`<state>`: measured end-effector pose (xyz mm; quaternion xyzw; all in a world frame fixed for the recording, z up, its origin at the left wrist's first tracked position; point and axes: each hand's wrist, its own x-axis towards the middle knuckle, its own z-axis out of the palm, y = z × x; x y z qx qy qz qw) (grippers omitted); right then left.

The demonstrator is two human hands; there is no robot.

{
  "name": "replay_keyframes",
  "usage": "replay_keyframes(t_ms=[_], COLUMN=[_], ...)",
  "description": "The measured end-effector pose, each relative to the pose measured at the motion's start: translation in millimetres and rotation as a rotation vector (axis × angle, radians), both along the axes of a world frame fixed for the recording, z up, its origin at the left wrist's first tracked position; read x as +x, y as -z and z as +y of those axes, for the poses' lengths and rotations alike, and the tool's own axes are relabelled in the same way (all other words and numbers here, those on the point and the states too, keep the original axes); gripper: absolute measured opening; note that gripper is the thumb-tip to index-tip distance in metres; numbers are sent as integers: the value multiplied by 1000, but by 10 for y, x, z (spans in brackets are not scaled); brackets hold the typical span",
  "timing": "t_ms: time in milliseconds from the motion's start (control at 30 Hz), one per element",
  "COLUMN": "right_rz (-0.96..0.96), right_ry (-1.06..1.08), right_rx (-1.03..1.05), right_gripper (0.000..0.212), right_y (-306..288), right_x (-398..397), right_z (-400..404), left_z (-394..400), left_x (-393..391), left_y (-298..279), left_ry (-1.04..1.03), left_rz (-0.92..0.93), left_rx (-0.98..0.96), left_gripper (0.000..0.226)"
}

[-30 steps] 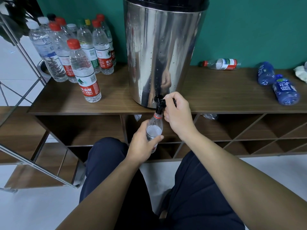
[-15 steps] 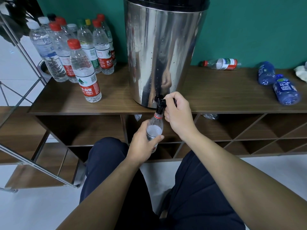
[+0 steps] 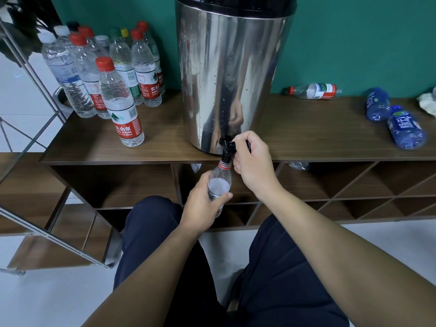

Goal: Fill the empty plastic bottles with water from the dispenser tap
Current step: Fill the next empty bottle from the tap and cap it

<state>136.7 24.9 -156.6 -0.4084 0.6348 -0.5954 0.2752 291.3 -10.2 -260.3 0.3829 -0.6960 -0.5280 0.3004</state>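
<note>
Office pantry: steel water dispenser (image 3: 233,74), shelving (image 3: 330,185)

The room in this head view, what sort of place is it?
Probably an office or break corner: a steel water dispenser on a long wooden sideboard by a green wall, with many drink bottles beside it.

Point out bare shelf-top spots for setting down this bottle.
Bare wood lies between the front red-capped bottle and the dispenser, and from the dispenser to the blue bottles. The far-left corner is crowded with upright bottles.
</note>
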Motion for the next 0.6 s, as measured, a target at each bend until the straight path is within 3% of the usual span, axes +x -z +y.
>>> replay_keyframes(t_ms=[600], right_rz=[-8], right_ry=[-6], right_rx=[8], right_gripper=[21], right_y=[-3], right_x=[-6], right_z=[7], left_z=[7], left_x=[5], left_y=[-14], left_ry=[-14], left_rz=[20], left_rx=[9], left_gripper=[64])
